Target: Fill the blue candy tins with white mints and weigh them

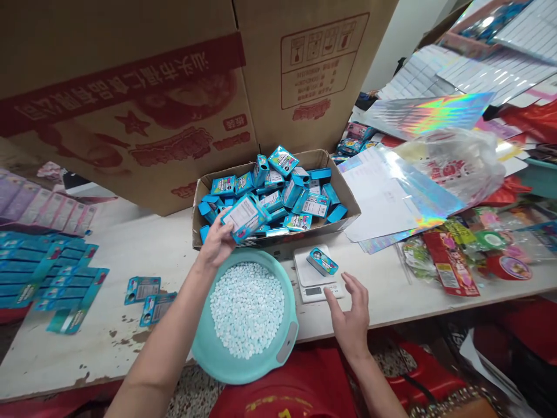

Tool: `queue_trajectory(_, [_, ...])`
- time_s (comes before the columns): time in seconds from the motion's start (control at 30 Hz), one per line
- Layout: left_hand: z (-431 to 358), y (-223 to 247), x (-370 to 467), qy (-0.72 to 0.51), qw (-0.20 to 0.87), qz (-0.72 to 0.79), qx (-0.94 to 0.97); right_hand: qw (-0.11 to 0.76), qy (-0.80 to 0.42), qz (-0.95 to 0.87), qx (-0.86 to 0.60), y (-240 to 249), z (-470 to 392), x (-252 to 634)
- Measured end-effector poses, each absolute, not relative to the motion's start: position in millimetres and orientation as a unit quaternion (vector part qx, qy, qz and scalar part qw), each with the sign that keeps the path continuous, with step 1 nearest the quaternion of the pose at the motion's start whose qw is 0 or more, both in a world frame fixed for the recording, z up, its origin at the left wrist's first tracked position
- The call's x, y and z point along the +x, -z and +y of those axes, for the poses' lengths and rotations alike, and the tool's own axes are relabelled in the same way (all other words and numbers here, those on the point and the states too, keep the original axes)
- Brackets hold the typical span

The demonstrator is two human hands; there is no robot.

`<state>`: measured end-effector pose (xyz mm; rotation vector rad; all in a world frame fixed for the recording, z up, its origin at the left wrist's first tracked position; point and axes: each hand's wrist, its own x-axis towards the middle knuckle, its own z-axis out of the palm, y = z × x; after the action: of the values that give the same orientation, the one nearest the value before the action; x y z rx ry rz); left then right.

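Note:
Gripped in my left hand (217, 244) is a small blue box (244, 217) with a white printed panel, held over the front edge of a cardboard tray (278, 241). Blue boxes of the same kind (300, 197) are heaped in that tray. My right hand (353, 307) has its fingers apart and nothing in it, just right of a white digital scale (308, 273). On the scale rests another blue box (322, 261). Below my left hand stands a turquoise basin (202, 334) holding many small pale tablets (246, 309).
Large cardboard cartons (187, 116) rise behind the tray. Flat blue packs (65, 284) are stacked at left, with two blue packages (143, 289) nearer the basin. White sheets (378, 197), a plastic bag (452, 162) and candy packets (450, 264) cover the right side. A red stool (287, 386) stands below.

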<state>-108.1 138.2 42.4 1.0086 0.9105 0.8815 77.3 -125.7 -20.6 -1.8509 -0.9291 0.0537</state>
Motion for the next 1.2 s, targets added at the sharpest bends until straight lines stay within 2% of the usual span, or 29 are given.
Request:
queue_trajectory(0.1, [96, -34, -130, -0.373, 0.786, 0.381, 0.313, 0.534, -0.069, -0.422, -0.729, 11, -116, 61])
queue_trajectory(0.23, [43, -16, -130, -0.316, 0.851, 0.353, 0.227, 0.573, -0.193, -0.412, -0.682, -4, -108, 37])
queue_trajectory(0.33, [-1, -9, -120, -0.278, 0.876, 0.302, 0.253, 0.626, -0.316, -0.328, -0.632, -10, -115, 19])
queue_trajectory(0.43, [-29, -3, -118, -0.168, 0.872, 0.257, 0.380, 0.665, -0.348, -0.153, -0.643, -9, -129, 12])
queue_trajectory(0.5, [-26, 8, -125, -0.133, 0.785, 0.278, 0.537, 0.691, -0.326, -0.056, -0.642, -5, -140, 14])
queue_trajectory(0.57, [-10, 28, -136, -0.146, 0.615, 0.361, 0.685, 0.711, -0.335, -0.019, -0.618, 0, -150, 15])
queue_trajectory(0.63, [6, 52, -144, -0.143, 0.445, 0.435, 0.769, 0.702, -0.389, -0.032, -0.595, 6, -156, 8])
queue_trajectory(0.7, [10, 73, -144, -0.098, 0.354, 0.425, 0.827, 0.667, -0.456, -0.071, -0.585, 12, -159, -6])
queue_trajectory(0.87, [-25, 90, -137, 0.059, 0.333, 0.290, 0.895, 0.580, -0.494, -0.176, -0.623, 19, -150, -37])
queue_trajectory(1.1, [-35, 63, -189, 0.158, 0.282, 0.181, 0.929, 0.574, -0.479, -0.146, -0.648, 26, -145, -39])
queue_trajectory(1.2, [-29, 59, -207, 0.190, 0.252, 0.201, 0.927, 0.584, -0.489, -0.116, -0.637, 25, -144, -42])
